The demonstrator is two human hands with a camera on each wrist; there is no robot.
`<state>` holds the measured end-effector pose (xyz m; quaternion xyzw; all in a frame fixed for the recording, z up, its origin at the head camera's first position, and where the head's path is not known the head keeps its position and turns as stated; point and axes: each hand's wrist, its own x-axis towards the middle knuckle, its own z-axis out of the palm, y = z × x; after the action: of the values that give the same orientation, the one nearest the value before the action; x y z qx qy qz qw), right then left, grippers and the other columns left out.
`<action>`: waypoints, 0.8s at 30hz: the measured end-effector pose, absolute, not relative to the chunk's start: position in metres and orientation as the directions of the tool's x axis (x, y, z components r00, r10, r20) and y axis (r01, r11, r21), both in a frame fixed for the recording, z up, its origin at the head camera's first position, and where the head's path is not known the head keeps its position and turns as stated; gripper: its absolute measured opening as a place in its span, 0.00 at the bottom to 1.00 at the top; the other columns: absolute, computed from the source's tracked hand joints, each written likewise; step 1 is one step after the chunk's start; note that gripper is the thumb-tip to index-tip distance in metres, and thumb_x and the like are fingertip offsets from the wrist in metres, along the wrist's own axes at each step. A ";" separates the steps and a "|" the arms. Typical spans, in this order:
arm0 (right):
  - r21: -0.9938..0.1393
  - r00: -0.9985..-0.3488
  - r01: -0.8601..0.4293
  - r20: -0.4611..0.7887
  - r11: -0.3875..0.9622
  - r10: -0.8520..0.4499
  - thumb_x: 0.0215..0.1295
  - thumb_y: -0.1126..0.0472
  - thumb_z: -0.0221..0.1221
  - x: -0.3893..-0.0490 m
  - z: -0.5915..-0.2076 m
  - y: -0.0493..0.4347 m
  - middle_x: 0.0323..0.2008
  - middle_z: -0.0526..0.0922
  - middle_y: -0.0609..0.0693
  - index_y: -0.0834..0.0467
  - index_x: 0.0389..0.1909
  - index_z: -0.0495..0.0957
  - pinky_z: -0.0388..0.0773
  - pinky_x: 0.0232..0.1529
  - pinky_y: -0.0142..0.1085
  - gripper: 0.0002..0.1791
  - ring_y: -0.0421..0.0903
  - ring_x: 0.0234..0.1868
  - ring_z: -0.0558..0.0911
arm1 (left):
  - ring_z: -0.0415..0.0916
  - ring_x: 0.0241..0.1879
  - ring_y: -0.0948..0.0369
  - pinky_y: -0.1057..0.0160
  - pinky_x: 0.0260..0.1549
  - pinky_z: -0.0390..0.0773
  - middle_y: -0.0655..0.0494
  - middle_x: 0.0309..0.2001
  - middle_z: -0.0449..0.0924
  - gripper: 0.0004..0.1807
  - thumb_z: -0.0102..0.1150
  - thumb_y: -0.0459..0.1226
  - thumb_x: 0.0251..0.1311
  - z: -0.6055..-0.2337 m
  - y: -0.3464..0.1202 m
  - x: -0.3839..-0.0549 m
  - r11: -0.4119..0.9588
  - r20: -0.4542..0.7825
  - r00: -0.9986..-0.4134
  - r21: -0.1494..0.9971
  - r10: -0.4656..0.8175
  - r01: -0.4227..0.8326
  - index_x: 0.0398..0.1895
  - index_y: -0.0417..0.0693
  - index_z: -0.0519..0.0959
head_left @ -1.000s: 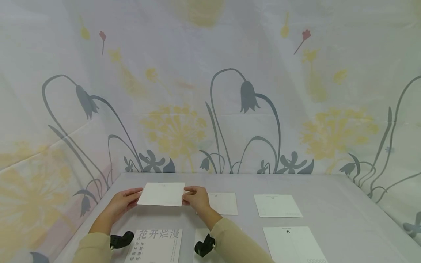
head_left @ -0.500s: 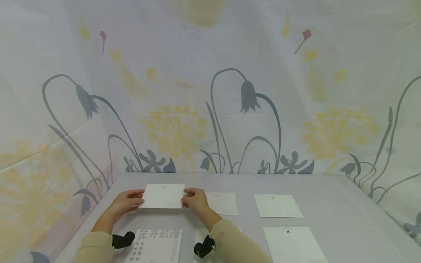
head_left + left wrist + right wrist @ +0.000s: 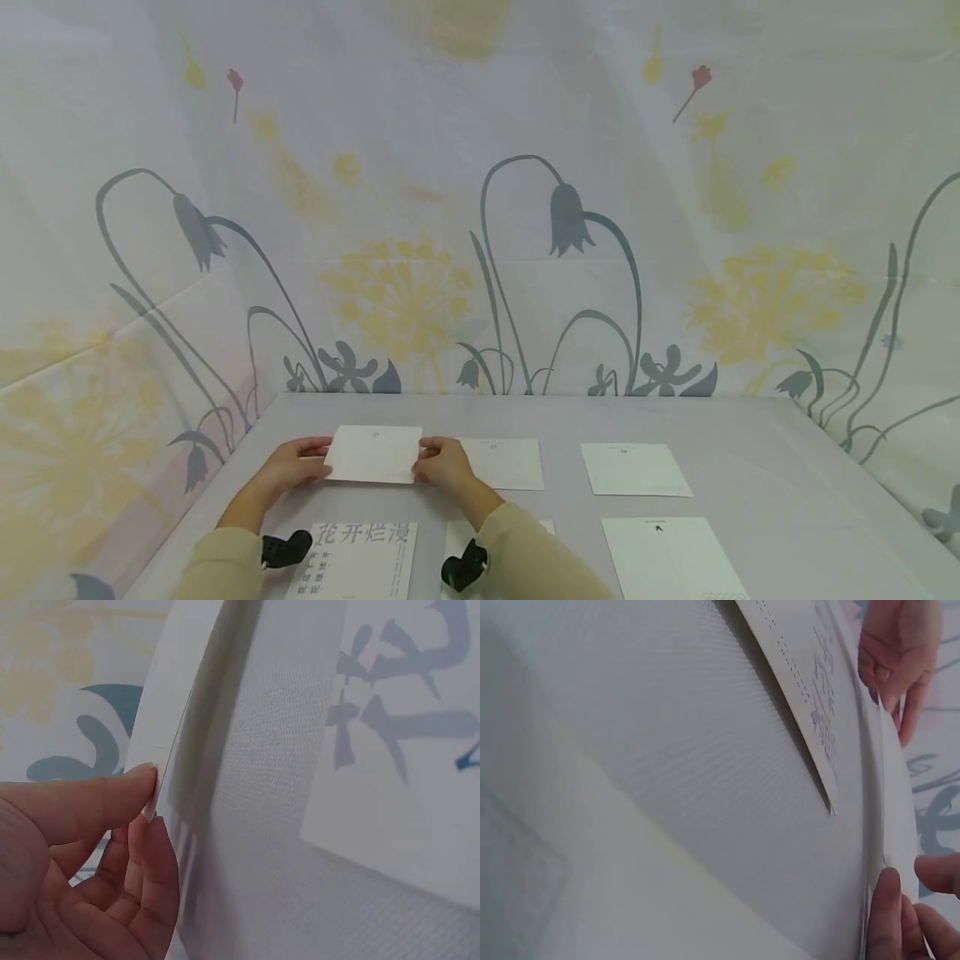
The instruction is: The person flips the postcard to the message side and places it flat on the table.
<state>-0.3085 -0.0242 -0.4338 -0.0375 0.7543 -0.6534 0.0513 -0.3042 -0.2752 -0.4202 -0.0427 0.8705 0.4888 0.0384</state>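
A white card [image 3: 373, 456] with a small mark near its top edge is held just above the table at the far left, tilted slightly. My left hand [image 3: 292, 464] pinches its left edge between thumb and fingers; the left wrist view shows this grip on the card [image 3: 169, 697] up close. On the opposite edge, my right hand [image 3: 447, 467] pinches the card with thumb and fingertips. Nearer me lies a card printed with large grey characters [image 3: 358, 560]. Just right of my right hand, another white card [image 3: 510, 463] lies flat, partly covered by that hand.
Two more white cards lie on the right, a far one [image 3: 636, 469] and a near one with a small arrow [image 3: 671, 558]. Under my right forearm another card [image 3: 454, 542] is mostly hidden. A flower-printed cloth [image 3: 525, 317] hangs behind the grey table [image 3: 757, 467].
Both hands have lowered the white card and brought it slightly toward me. The cards on the table have stayed where they were.
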 end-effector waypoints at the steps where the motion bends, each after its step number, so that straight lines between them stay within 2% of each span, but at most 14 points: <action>1: -0.988 -0.991 0.012 -0.032 0.157 -0.128 0.45 0.78 0.61 -0.309 -0.434 -0.024 0.27 0.76 0.49 0.72 0.47 0.75 0.79 0.27 0.31 0.23 0.40 0.24 0.74 | 0.74 0.42 0.54 0.62 0.36 0.77 0.32 0.53 0.70 0.31 0.64 0.28 0.49 -0.421 -0.275 -0.304 0.527 -0.112 -0.993 0.842 -0.039 -0.116 0.58 0.29 0.67; 6: -0.984 -0.988 0.013 -0.041 0.178 -0.151 0.45 0.77 0.61 -0.308 -0.437 -0.023 0.28 0.76 0.49 0.72 0.48 0.75 0.79 0.29 0.31 0.24 0.39 0.25 0.75 | 0.73 0.42 0.53 0.60 0.39 0.77 0.34 0.52 0.72 0.29 0.64 0.28 0.50 -0.422 -0.274 -0.302 0.559 -0.127 -0.991 0.819 -0.042 -0.129 0.57 0.29 0.69; 15: -0.975 -0.984 0.006 -0.046 0.223 -0.171 0.46 0.75 0.61 -0.305 -0.437 -0.024 0.27 0.76 0.49 0.71 0.44 0.77 0.78 0.30 0.32 0.19 0.39 0.25 0.77 | 0.75 0.42 0.52 0.53 0.43 0.76 0.35 0.47 0.76 0.26 0.64 0.28 0.50 -0.422 -0.273 -0.302 0.643 -0.128 -0.990 0.754 -0.054 -0.133 0.53 0.26 0.71; 24: -0.971 -0.981 0.002 -0.048 0.240 -0.186 0.48 0.75 0.60 -0.305 -0.436 -0.024 0.28 0.77 0.50 0.73 0.45 0.76 0.78 0.31 0.32 0.20 0.40 0.26 0.79 | 0.75 0.36 0.55 0.56 0.39 0.77 0.44 0.38 0.79 0.23 0.65 0.26 0.48 -0.423 -0.271 -0.304 0.667 -0.094 -0.995 0.738 -0.043 -0.099 0.49 0.25 0.73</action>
<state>-0.3049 -0.0241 -0.4361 -0.0588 0.7837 -0.6135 0.0769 -0.3037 -0.2706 -0.4232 -0.0388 0.9123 0.4062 0.0344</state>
